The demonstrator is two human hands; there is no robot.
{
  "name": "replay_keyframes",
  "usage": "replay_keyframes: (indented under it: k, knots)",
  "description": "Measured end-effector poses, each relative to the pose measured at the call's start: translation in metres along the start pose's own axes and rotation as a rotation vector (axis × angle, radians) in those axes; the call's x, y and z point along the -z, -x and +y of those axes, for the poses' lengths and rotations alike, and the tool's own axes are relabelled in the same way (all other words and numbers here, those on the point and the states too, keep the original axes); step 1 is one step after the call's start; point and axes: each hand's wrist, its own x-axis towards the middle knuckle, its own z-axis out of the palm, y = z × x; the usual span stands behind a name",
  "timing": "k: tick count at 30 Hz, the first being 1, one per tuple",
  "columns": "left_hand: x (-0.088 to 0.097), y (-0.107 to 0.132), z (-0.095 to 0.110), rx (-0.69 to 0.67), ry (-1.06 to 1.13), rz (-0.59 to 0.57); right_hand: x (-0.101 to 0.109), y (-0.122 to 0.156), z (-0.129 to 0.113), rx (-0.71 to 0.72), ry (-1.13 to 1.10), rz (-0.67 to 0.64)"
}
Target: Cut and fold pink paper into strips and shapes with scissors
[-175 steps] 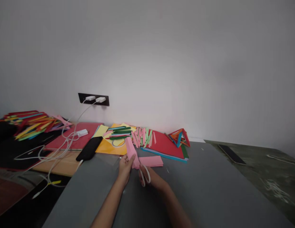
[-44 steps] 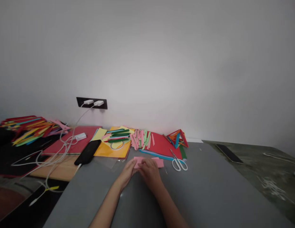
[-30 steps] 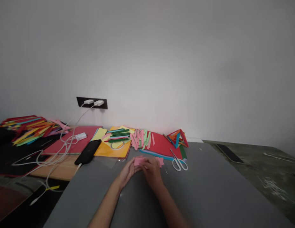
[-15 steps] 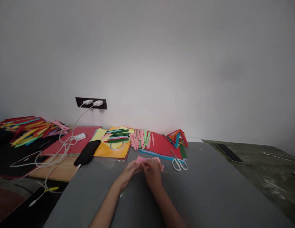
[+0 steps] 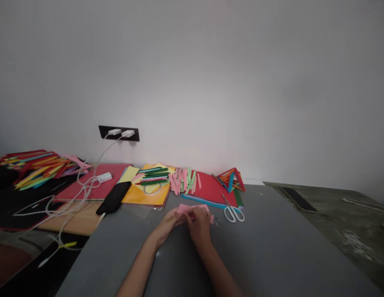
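Observation:
A piece of pink paper (image 5: 192, 206) is between my two hands, just above the grey tabletop (image 5: 254, 247). My left hand (image 5: 168, 225) has its fingers closed on the paper's left side. My right hand (image 5: 199, 225) pinches it from the right, thumb and fingers together, covering much of the sheet. A pink corner pokes out past the right knuckles. White-handled scissors (image 5: 233, 213) lie to the right of my right hand, blades pointing to the back left.
Behind my hands are pink and green paper strips (image 5: 181, 181), red sheets (image 5: 207, 187) and a folded colourful paper shape (image 5: 231, 180). To the left lie a black phone (image 5: 114, 198), tangled white cables (image 5: 83, 192) and a heap of coloured strips (image 5: 40, 165). A dark slab (image 5: 299, 199) rests at right.
Almost nothing differs. Both hands keep their hold on the pink paper in the same spot, and the view has shifted very slightly.

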Motion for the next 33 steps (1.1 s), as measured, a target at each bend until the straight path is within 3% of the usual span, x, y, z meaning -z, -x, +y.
replay_keyframes:
  k: [21,28,30,33]
  knots:
    - [-0.001,0.0,0.001,0.055,-0.032,0.014,0.001,-0.001,0.003,0.036,0.106,0.036]
    - [0.009,-0.005,-0.008,-0.02,0.054,0.157,0.016,0.001,-0.005,0.034,0.176,0.172]
    - [0.012,-0.007,-0.01,-0.023,0.085,0.199,0.016,0.003,-0.005,0.025,0.1,0.167]
    - [0.016,-0.01,-0.014,-0.068,0.14,0.283,0.007,0.003,-0.006,-0.137,-0.114,0.072]
